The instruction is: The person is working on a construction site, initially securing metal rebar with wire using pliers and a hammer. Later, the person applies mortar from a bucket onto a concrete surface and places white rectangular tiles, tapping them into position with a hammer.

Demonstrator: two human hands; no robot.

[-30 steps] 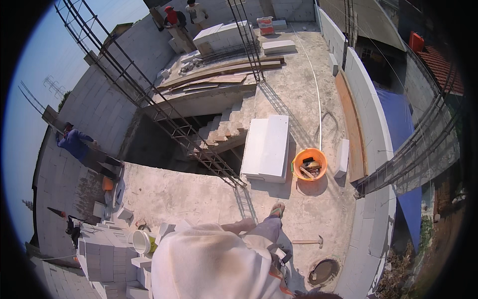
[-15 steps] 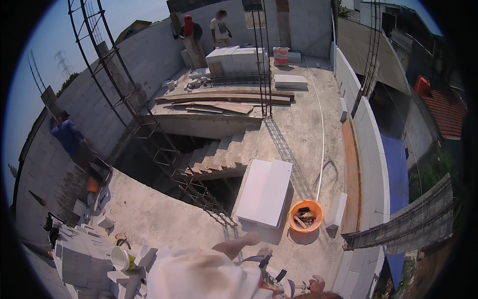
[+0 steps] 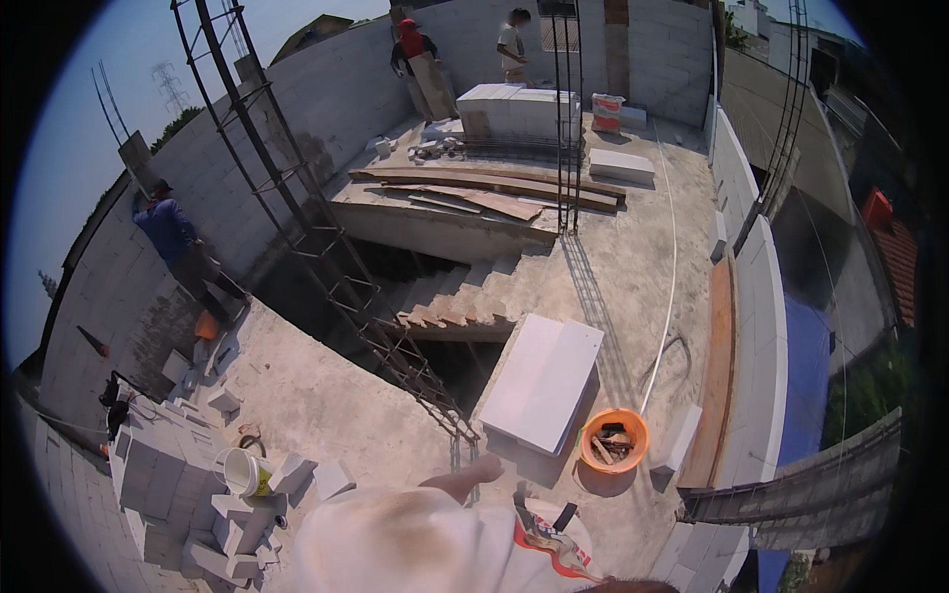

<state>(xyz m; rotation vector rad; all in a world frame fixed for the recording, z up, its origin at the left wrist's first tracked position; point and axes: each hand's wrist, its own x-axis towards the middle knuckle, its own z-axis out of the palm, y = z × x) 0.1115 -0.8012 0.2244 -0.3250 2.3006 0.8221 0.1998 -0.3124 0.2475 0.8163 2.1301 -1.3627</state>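
White cloth with a brown stain (image 3: pixel 405 524) fills the lower middle. A bare limb that looks like my left hand (image 3: pixel 474 474) juts out from it to the right, over the concrete floor. Its fingers cannot be made out, nor whether it holds anything. Just right of it lies a white item with red-orange print, bag-like (image 3: pixel 559 549), with two dark strips sticking up from it. My right hand does not show; only a dark sliver, perhaps my arm, edges into the bottom. A pale flat slab (image 3: pixel 544 381) lies just beyond the limb.
An orange basin (image 3: pixel 614 441) of scraps stands right of the slab. A stairwell opening (image 3: pixel 450 371) with a leaning rebar cage (image 3: pixel 326 267) lies ahead. Blocks (image 3: pixel 168 465) and a white bucket (image 3: pixel 242 472) are at left. Three people (image 3: pixel 178 242) work farther off.
My view has swung left, so the scene sits farther right. A hand seen at the lower right, near the bag-like item, has gone out of view. One person at the back has turned.
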